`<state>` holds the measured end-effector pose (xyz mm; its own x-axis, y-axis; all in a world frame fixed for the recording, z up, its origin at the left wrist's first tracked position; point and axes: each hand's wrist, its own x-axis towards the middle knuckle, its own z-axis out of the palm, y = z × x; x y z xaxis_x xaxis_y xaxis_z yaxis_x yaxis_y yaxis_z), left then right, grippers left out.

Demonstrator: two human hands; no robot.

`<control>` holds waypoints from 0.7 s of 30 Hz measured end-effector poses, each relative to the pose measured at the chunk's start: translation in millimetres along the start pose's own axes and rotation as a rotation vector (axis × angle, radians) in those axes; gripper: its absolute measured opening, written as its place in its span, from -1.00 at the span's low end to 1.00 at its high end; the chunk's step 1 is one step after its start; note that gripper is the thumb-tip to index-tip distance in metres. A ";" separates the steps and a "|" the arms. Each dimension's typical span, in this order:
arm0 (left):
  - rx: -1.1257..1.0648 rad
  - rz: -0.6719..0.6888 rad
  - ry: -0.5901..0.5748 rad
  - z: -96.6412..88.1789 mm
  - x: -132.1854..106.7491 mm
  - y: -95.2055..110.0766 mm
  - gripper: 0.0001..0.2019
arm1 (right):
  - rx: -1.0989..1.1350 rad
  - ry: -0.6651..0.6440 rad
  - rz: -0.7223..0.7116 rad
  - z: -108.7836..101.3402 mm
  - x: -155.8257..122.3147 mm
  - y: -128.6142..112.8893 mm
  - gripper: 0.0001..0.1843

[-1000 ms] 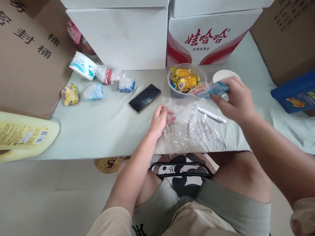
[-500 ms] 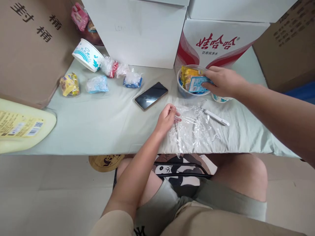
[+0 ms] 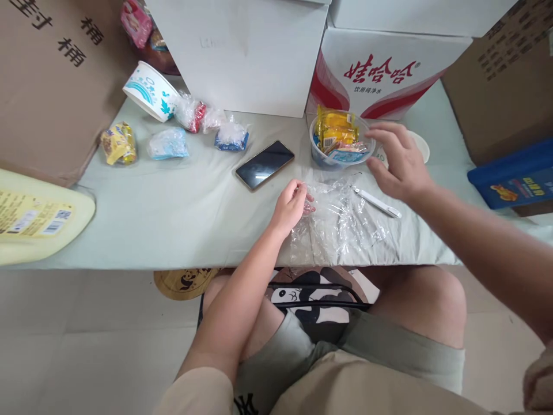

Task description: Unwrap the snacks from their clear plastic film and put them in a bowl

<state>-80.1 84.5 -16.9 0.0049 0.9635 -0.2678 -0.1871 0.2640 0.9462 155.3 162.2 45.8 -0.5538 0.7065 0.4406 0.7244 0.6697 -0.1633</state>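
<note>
Moved since the earlier frame: the right hand [image 3: 400, 164] is no longer gripping the blue packet [image 3: 345, 156]; that packet is now lying inside the clear tub [image 3: 322, 161], and the hand is drawing back towards the tub's right.
Right hand: hovering just right of the tub, its fingers standing apart and holding nothing; whether a fingertip is touching the rim, I cannot tell.
Left hand [image 3: 294, 204]: closing its fingers on the left edge of the clear film [image 3: 341, 225], nearer the person than the tub, probably keeping that light sheet from sliding.
Blue packet: resting along the tub's near side, in front of the yellow packets [image 3: 339, 135], which are seemingly taking up the space behind.
Clear film: lying crumpled on the table [image 3: 207, 213] in front of the tub.
White tool [image 3: 378, 203]: lying aslant in front of the tub and to its right, perhaps staying handy for the right hand.
Paper bowl [image 3: 419, 144]: standing just right of the tub, partly hiding behind the right hand.
Phone [image 3: 265, 165]: lying screen up, left of the tub, apparently keeping clear of the film.
Blue-and-white bundle [image 3: 232, 137]: sitting left of the tub, beyond the phone.
</note>
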 end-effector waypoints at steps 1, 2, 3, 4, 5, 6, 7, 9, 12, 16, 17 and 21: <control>0.000 0.000 0.001 0.1 -0.7 -0.4 -0.78 | 0.042 0.031 -0.005 1.5 -16.5 -10.1 -0.57; 0.005 -0.002 0.002 0.1 -1.0 -0.8 -0.77 | 0.094 0.028 -0.022 5.8 -34.8 -19.5 -0.60; 0.012 -0.008 0.002 -0.4 -0.6 -1.1 -0.76 | 0.155 0.001 -0.069 12.3 -53.6 -27.9 -0.65; 0.025 -0.023 -0.003 -1.7 0.8 -1.1 -0.75 | 0.202 -0.087 -0.101 20.2 -71.8 -35.1 -0.67; 0.041 -0.048 -0.010 -4.2 3.0 -0.9 -0.75 | 0.227 -0.155 -0.124 28.7 -88.0 -40.8 -0.67; 0.061 -0.074 -0.008 -8.1 6.0 -0.2 -0.76 | 0.236 -0.195 -0.116 36.8 -101.5 -45.1 -0.66; 0.081 -0.088 0.021 -13.3 9.4 1.0 -0.79 | 0.235 -0.227 -0.095 43.8 -111.7 -48.2 -0.64; 0.136 -0.036 0.181 -25.8 14.2 5.0 -0.87 | 0.214 -0.238 -0.029 53.0 -122.7 -51.2 -0.58; 0.318 0.298 0.552 -38.0 6.2 12.5 -0.94 | 0.176 -0.228 0.044 55.8 -122.6 -51.7 -0.55; 0.824 0.649 0.231 -23.4 -27.3 11.0 -0.94 | 0.138 -0.223 0.083 51.4 -114.5 -51.8 -0.58; 0.931 0.665 0.049 -17.0 -33.0 7.8 -0.94 | 0.143 -0.218 0.090 49.5 -113.3 -51.6 -0.59; 1.143 0.564 -0.224 -4.4 -27.8 -6.0 -0.80 | 0.229 -0.153 0.131 38.3 -113.4 -47.2 -0.63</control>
<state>-83.5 55.9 -15.9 0.3846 0.9112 0.1475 0.7233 -0.3967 0.5652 168.3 59.2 -30.3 -0.5296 0.8050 0.2674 0.6922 0.5924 -0.4124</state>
